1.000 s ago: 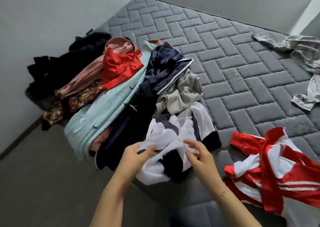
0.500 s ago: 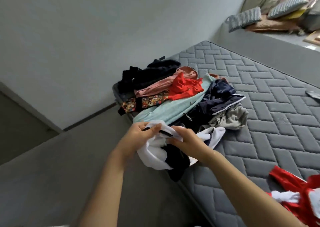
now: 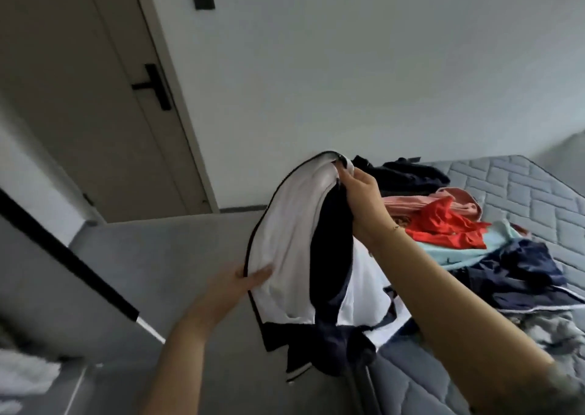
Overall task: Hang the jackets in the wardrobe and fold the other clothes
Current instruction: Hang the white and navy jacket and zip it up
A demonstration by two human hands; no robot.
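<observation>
As it hangs in the air beside the grey quilted mattress (image 3: 522, 199), a white-and-navy jacket with dark piping (image 3: 294, 240) is pinched at its top by the right hand (image 3: 364, 202). The left hand (image 3: 234, 288) grips its lower left edge. On the mattress lies a heap of mixed clothes (image 3: 459, 234).

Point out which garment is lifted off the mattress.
The white and navy jacket, gripped by the right hand and left hand; the red garment and others lie piled.
</observation>
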